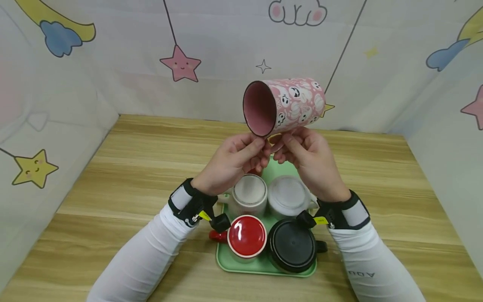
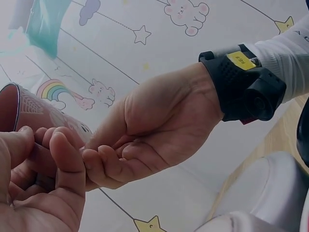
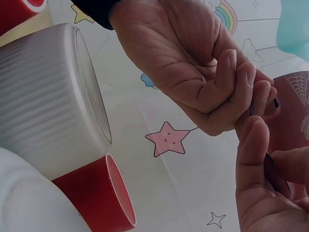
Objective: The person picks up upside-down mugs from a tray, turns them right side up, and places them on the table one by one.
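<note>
A pink mug (image 1: 296, 102) with white ghosts and pumpkins is held up on its side over the far end of the tray, its dark-edged mouth facing left. Its handle points downward and is mostly covered by fingers. My left hand (image 1: 234, 161) pinches the handle close to the rim, thumb on top. With thumb and curled fingers, my right hand (image 1: 315, 161) grips the same handle nearer the mug's base. The two hands' fingertips almost meet in the left wrist view, where the mug (image 2: 53, 113) shows behind them.
Below, a green tray (image 1: 250, 268) carries upside-down mugs: a ribbed off-white mug (image 1: 249, 191), a white mug (image 1: 288, 195), a red mug (image 1: 247, 237) and a black mug (image 1: 294, 245). Another red mug (image 3: 99, 195) stands behind the ribbed one. Printed cloth walls enclose the wooden table (image 1: 151, 167).
</note>
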Available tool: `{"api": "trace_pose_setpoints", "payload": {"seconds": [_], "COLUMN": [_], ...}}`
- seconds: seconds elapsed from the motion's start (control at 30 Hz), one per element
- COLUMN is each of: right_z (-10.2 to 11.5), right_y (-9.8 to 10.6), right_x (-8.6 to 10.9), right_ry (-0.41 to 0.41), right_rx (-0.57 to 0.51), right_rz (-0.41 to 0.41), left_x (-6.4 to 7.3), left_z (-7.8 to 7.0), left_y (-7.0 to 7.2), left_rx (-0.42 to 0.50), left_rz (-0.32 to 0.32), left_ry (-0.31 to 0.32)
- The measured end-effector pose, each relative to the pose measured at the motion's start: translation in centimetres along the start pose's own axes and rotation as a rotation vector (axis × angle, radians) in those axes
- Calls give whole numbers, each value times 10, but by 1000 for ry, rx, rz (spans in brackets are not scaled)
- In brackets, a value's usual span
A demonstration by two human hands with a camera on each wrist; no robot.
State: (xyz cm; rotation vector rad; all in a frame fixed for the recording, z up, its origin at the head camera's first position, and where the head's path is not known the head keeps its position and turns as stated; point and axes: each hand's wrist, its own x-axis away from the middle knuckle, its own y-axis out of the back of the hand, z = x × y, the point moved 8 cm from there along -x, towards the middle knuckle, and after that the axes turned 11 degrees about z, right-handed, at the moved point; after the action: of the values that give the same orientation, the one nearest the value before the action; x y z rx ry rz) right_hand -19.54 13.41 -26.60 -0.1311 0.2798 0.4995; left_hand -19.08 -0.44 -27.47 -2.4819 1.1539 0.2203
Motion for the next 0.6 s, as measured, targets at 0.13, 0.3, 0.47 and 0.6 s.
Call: {"api": "trace_pose_setpoints", "payload": {"seconds": [0.13,0.3,0.47,0.6], "right_z": [-1,-1,1,5], "right_y": [-1,-2,2,12], "right_x": [-1,-2,0,5], "right_ry": [-18,-59,-108,-107], "right_rx": [-4,14,72,147], "right_rz": [4,26,36,14], "left_x": [1,2,5,10], "left_z": [-3,-12,-20,-25], "left_y": [-2,-1,9,22], "left_rx": [-1,-13,-73,-132], "left_rz": [-2,-29,-82,-138], "left_ry": [-27,-61,-68,-69]}}
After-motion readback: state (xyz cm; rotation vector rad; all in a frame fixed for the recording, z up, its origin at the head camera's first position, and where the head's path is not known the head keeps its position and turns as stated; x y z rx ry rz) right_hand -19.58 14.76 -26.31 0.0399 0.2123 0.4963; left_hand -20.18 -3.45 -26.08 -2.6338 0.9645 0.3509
